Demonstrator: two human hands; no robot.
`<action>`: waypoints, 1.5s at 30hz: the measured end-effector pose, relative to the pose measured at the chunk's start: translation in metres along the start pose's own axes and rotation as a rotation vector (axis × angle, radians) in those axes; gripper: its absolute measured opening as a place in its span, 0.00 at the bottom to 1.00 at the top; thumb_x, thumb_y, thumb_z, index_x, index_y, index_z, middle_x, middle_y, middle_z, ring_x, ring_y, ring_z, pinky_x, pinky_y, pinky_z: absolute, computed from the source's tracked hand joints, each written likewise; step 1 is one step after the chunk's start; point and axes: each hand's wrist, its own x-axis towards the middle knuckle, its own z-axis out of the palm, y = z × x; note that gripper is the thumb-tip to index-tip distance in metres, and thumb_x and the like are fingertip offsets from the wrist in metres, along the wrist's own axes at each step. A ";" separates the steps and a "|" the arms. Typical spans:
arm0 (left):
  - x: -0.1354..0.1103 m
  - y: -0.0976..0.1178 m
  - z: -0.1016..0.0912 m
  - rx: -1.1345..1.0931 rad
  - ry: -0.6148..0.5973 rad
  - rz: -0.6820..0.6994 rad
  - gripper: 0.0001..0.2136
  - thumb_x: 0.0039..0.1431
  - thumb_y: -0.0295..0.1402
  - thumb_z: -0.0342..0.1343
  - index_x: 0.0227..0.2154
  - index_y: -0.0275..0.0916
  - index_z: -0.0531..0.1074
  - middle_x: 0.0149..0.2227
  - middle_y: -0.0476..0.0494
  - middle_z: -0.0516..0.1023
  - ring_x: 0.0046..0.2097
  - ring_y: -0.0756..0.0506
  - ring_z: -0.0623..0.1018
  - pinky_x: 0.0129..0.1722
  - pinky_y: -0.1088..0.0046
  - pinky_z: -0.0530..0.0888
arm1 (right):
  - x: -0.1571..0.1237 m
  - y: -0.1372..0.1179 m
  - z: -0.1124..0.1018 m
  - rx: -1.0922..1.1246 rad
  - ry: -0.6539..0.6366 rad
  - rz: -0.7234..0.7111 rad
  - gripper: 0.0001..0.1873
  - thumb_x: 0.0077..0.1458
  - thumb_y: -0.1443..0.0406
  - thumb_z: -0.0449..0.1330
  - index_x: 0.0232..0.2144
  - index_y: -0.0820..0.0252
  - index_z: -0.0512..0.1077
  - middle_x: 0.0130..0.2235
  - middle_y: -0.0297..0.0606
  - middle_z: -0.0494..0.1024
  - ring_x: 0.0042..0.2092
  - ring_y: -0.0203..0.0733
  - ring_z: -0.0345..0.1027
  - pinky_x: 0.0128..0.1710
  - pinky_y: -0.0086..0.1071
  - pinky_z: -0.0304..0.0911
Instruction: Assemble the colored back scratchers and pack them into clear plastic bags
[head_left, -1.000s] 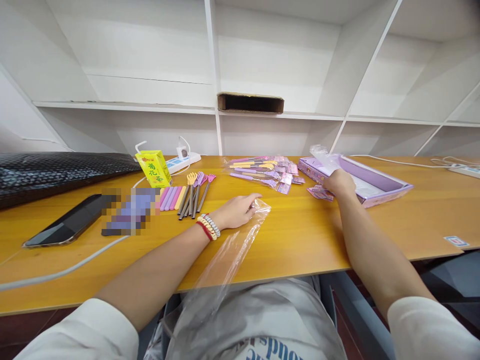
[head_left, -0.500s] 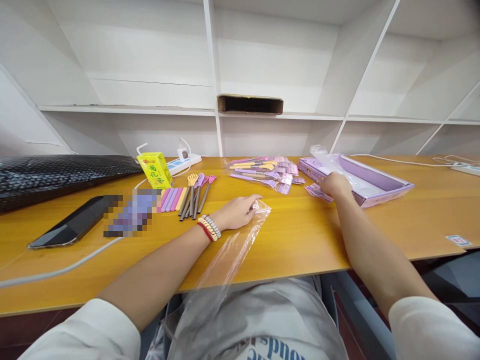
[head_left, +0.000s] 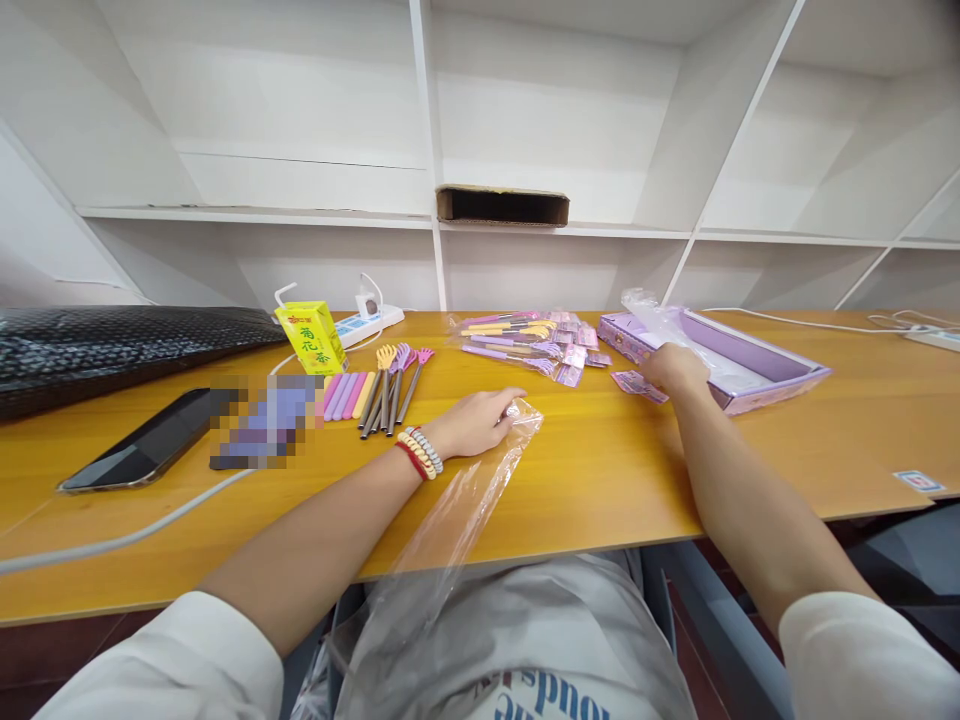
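My left hand [head_left: 474,422] rests on the wooden table [head_left: 585,470], its fingers pinching the top end of a long clear plastic bag [head_left: 457,520] that hangs over the table edge onto my lap. My right hand [head_left: 675,369] reaches to the small pink cards [head_left: 634,383] lying beside the purple box [head_left: 750,362]; its fingers curl down onto them, and whether they hold one is hidden. A row of coloured sticks and small forks [head_left: 379,392] lies just left of my left hand. Packed bags of the same items [head_left: 525,340] sit behind.
A yellow drink carton [head_left: 311,337] with a straw stands at the back left, by a power strip [head_left: 367,320]. A phone [head_left: 142,452], a black bag [head_left: 112,345] and a white cable [head_left: 112,542] occupy the left. White shelves rise behind the table.
My right hand has shifted slightly back toward the purple box over the pink cards. My left hand and the clear bag have stayed put.
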 end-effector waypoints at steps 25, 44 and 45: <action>-0.001 0.003 -0.002 -0.042 0.004 -0.014 0.21 0.58 0.29 0.46 0.55 0.40 0.58 0.34 0.47 0.75 0.37 0.47 0.74 0.39 0.72 0.68 | -0.003 -0.001 0.000 -0.072 -0.037 0.017 0.23 0.39 0.61 0.62 0.41 0.63 0.71 0.40 0.54 0.73 0.41 0.54 0.71 0.33 0.38 0.66; 0.002 0.007 -0.003 -0.181 0.195 0.087 0.10 0.58 0.28 0.46 0.40 0.38 0.70 0.39 0.44 0.75 0.39 0.48 0.73 0.41 0.72 0.68 | -0.117 -0.097 0.002 0.763 -0.454 -1.103 0.21 0.48 0.52 0.58 0.36 0.63 0.72 0.30 0.36 0.74 0.29 0.35 0.63 0.28 0.27 0.57; 0.002 0.008 -0.003 -0.196 0.203 0.087 0.10 0.58 0.28 0.46 0.40 0.38 0.70 0.38 0.44 0.76 0.38 0.49 0.73 0.40 0.72 0.68 | -0.121 -0.100 0.005 0.810 -0.527 -1.116 0.21 0.46 0.52 0.60 0.35 0.63 0.71 0.31 0.36 0.74 0.30 0.35 0.64 0.29 0.27 0.58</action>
